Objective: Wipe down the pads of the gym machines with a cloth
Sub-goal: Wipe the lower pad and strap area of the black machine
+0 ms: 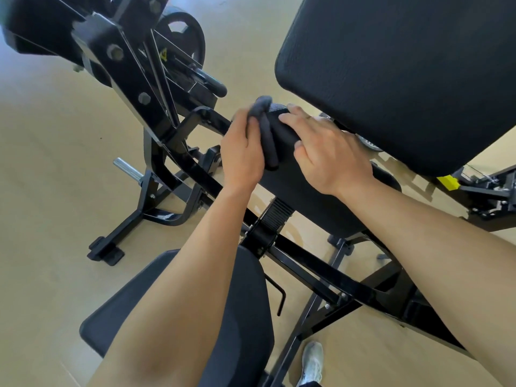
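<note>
Left hand (242, 156) grips the cloth (263, 105); right hand (331, 155) lies flat, fingers spread.

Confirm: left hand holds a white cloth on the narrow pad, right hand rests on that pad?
The cloth is dark grey, not white, per the head view; the left hand holds it on the narrow pad, right hand resting there.
</note>
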Demonstrator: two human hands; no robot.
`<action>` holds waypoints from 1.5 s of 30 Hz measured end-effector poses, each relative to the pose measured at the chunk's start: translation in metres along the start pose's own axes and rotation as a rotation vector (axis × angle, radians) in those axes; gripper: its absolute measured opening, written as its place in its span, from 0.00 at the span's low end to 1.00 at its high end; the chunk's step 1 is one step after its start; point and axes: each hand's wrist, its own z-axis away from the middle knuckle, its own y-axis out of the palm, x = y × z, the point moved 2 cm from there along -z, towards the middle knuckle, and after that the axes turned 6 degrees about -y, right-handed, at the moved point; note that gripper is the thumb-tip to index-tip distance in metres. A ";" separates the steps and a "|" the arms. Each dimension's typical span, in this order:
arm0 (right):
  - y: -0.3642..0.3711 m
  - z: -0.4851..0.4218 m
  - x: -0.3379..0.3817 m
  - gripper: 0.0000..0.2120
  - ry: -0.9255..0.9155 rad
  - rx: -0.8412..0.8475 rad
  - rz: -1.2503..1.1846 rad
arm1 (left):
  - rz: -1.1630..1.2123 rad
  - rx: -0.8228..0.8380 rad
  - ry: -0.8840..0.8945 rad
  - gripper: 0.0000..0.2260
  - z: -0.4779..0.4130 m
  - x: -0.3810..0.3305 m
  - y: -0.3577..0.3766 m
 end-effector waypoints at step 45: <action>0.046 0.214 -0.015 0.08 0.803 -0.705 -0.730 | 0.732 0.107 -1.109 0.14 0.236 0.027 0.142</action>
